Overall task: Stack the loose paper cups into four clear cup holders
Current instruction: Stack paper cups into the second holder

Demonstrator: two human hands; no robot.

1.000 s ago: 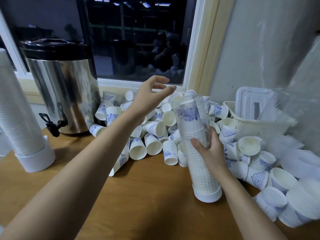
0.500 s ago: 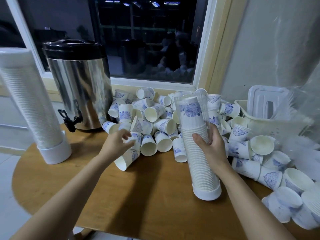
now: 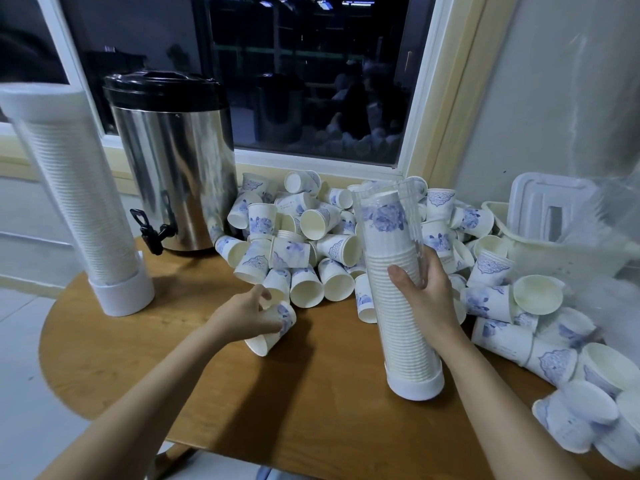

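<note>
Your left fingers [image 3: 268, 295] are curled round a loose paper cup [image 3: 277, 327] that lies on its side at the near edge of the pile [image 3: 311, 237], mouth toward you. It may be more than one nested cup; that can't be told. The left hand [image 3: 242, 315] took the nearest stray, likely because lifting it disturbs nothing else in the heap.

Your right fingers [image 3: 431, 268] wrap the back of the clear cup holder [image 3: 388, 220] at mid-height, with the thumb across the front. A tube this tall on a narrow white base would tip easily, so the right hand [image 3: 427, 299] seems to be there to brace it. The holder stands on the counter [image 3: 311, 403] just beside the pile and leans slightly, probably to present its open top. Inside, the upside-down stack reaches nearly to the rim, so little room remains.

A second holder [image 3: 76, 202], packed full, stands well apart at the left, beside the steel urn [image 3: 173, 161]. Many cups lie unstacked, so much of the task remains.
</note>
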